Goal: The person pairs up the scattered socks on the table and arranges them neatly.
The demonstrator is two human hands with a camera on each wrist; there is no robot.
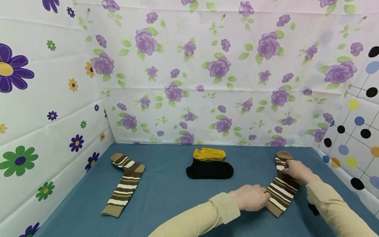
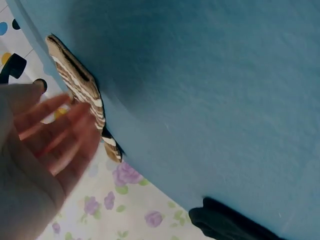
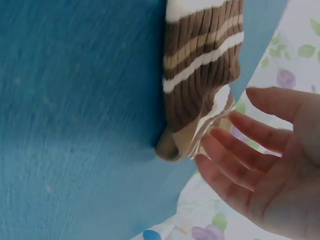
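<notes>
A brown, tan and white striped sock [image 1: 283, 191] lies on the right part of the blue table, its toe pointing to the back. My right hand [image 1: 299, 171] is over its foot part. In the right wrist view the right fingertips touch the sock [image 3: 205, 55] near its heel, thumb apart from the fingers. My left hand [image 1: 251, 197] is beside the cuff end; in the left wrist view its fingers are loosely extended in front of the sock [image 2: 80, 85], and contact is hard to tell. A matching striped sock [image 1: 125, 187] lies flat on the left.
At the back middle a yellow sock [image 1: 209, 154] lies just behind a black sock [image 1: 210, 170]. A small black item [image 1: 314, 209] is partly hidden by my right sleeve. Patterned cloth walls [image 1: 189, 72] border the blue table [image 1: 165, 194] at the back and sides.
</notes>
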